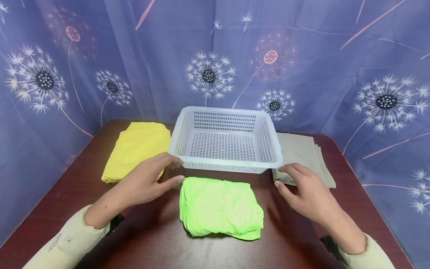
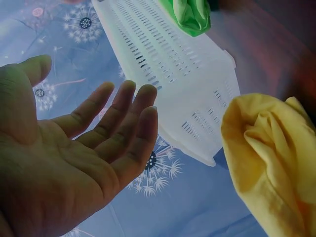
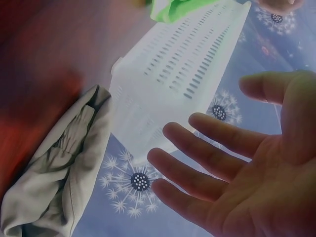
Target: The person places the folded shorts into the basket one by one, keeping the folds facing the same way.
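Zero cloths gripped; fingers of left hand and right hand are loosely spread. Green cloth is laid folded between them, nearside of white basket. Folds could be undone if only the top layer were pinched.

In the head view, the left hand hides part of the folded yellow cloth. The plastic basket and right hand partly cover the grey cloth. The left-wrist view crops the lime-green cloth. The marking on the left sleeve is illegible.
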{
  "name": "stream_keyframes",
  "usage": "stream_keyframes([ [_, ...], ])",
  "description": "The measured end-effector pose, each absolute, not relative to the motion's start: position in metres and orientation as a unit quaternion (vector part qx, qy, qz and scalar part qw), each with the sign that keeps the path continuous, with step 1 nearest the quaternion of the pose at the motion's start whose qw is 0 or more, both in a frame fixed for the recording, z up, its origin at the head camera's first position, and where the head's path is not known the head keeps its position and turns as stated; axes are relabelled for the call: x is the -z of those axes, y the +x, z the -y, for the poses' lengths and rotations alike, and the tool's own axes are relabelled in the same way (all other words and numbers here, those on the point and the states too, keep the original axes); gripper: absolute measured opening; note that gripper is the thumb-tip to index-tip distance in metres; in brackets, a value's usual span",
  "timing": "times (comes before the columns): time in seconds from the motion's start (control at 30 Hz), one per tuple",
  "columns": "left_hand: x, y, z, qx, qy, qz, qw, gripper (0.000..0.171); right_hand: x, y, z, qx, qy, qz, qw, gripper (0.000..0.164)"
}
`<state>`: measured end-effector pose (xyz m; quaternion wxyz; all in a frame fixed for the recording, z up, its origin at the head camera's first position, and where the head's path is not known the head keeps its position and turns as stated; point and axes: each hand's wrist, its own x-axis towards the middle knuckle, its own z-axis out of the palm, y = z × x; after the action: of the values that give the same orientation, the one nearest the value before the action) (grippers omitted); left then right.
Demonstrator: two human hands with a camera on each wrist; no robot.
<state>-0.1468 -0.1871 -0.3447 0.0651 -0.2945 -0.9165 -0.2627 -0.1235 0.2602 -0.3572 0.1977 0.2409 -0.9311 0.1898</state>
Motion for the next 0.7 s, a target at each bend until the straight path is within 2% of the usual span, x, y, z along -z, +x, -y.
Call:
stream_keyframes([
  [0.7, 0.362, -0.144, 0.169, 0.254, -0.317, 0.914, 0.01, 0.045, 0.369, -0.122, -0.245, -0.171, 0.241, 0.944, 0.146, 0.041],
])
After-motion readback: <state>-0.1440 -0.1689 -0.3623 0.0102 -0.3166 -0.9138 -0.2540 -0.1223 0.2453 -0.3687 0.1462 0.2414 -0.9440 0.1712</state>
